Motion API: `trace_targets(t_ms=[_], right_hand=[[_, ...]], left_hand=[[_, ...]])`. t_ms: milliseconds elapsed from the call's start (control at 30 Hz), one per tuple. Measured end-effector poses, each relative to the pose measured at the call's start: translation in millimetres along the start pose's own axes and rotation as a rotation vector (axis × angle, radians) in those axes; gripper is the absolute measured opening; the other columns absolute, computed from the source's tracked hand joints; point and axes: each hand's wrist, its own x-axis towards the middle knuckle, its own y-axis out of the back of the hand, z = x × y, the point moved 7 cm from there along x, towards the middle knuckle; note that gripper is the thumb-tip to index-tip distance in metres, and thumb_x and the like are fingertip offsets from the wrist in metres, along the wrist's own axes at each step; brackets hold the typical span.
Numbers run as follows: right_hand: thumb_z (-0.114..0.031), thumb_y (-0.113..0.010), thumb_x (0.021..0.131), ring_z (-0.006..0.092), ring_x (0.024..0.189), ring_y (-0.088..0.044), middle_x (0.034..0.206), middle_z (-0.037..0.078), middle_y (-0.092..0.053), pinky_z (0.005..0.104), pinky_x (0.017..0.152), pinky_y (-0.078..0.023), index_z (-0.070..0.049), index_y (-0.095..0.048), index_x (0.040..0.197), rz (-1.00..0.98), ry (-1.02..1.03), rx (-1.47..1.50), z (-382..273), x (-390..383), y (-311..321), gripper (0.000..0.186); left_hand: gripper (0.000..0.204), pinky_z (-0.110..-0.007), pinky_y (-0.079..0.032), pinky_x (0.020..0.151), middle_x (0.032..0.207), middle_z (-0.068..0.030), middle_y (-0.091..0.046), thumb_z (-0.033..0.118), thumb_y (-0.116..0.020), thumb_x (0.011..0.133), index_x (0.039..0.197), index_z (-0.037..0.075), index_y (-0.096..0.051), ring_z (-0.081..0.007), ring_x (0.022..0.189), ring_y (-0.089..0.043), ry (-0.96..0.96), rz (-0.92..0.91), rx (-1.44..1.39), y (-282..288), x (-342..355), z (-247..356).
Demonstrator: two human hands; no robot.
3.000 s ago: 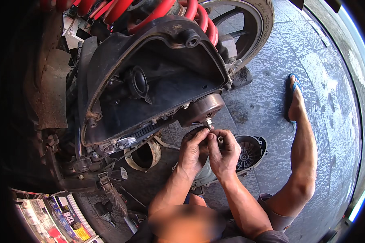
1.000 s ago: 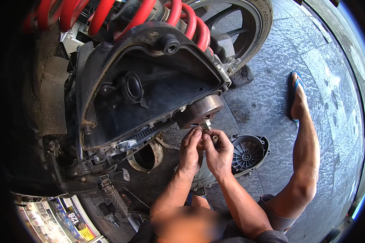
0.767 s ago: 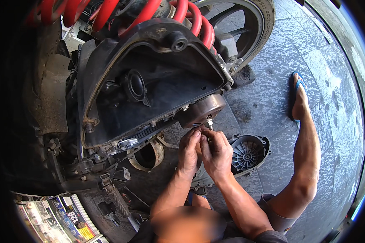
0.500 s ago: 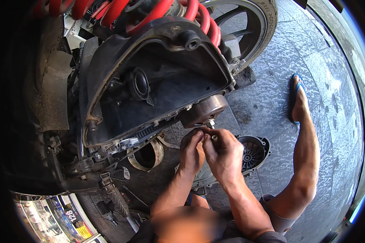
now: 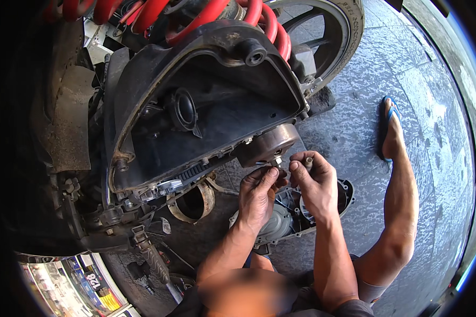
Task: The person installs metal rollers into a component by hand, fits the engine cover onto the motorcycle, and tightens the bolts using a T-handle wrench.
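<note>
Nearest the camera, the person's bare forearms rise from the lower edge over a floor point(image 5: 365, 127) of dark grey stone paving, mottled and lit by sun at the right. At the lower left lies a spread of printed paper point(image 5: 74, 280), and beside it a black foot peg point(image 5: 152, 259) juts from the machine's underside. A bare right leg point(image 5: 396, 211) stretches away over the paving, its foot in a blue sandal point(image 5: 388, 124).

Under the hands a removed grey engine cover point(image 5: 296, 211) lies flat on the floor, inner side up, and a rusty ring-shaped part point(image 5: 193, 201) sits just left of it.

The left hand point(image 5: 259, 193) has its grip closed by the fingertips around a small nut point(image 5: 276, 161) at the lower edge of the round clutch drum point(image 5: 267, 145). The right hand point(image 5: 314, 182) holds its grip pinched shut on a short grey metal piece point(image 5: 308, 160), whose long axis stands roughly upright, its free end pointing up and away from the person. It lies just right of the drum, near the left fingertips.

Beyond, the opened black transmission case point(image 5: 206, 100) runs lengthwise from lower left to upper right, with a toothed belt point(image 5: 193, 171) along its lower edge. Farther off are red shock springs point(image 5: 217, 13) and the rear wheel point(image 5: 333, 37).
</note>
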Motion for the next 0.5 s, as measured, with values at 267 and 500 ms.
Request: trace_targets(t_ms=[267,500], right_hand=[[-0.006,-0.068,0.091,0.0077,0.073,-0.059,0.084,0.001,-0.063,0.0228,0.067,-0.051,0.001,-0.062,0.102,-0.094,0.065,0.043,-1.2,9.0,-0.2,0.015],[-0.003,-0.065,0.092,0.0111,0.078,-0.063,0.087,0.005,-0.065,0.0257,0.071,-0.054,0.002,-0.06,0.101,-0.08,0.036,0.237,35.0,11.1,-2.7,0.011]], left_hand=[[0.013,-0.029,-0.053,0.08,0.096,-0.006,-0.069,0.013,-0.062,0.095,0.099,0.002,-0.068,-0.014,0.084,-0.064,-0.086,0.054,0.081,1.3,-1.0,0.5],[0.015,-0.029,-0.052,0.082,0.097,-0.0063,-0.068,0.013,-0.063,0.094,0.102,0.001,-0.067,-0.0139,0.089,-0.064,-0.112,0.008,0.094,-3.6,0.4,3.7]])
